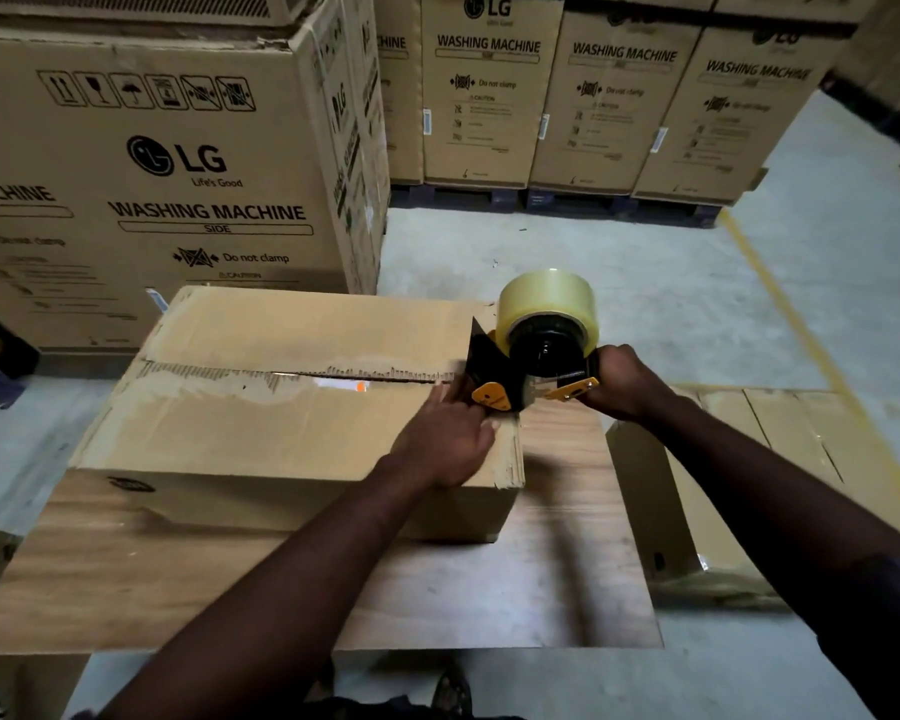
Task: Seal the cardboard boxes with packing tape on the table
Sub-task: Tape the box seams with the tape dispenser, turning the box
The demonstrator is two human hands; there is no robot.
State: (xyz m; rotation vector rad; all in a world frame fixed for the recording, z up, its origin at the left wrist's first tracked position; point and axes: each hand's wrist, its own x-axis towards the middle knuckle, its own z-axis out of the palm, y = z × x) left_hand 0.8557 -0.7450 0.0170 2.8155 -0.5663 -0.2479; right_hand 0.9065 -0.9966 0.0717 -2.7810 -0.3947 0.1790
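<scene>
Right hand (627,381) grasps black-and-yellow tape dispenser (520,366); left hand (445,439), fingers released, flat on scuffed brown cardboard box (281,433). Cartons (178,174) behind: "LG WASHING MACHINE".

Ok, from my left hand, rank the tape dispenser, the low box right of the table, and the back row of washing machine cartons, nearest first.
1. Tape dispenser, right beside the left hand.
2. Low box, right of the table, lower down.
3. Washing machine cartons, back row, across the floor.
</scene>
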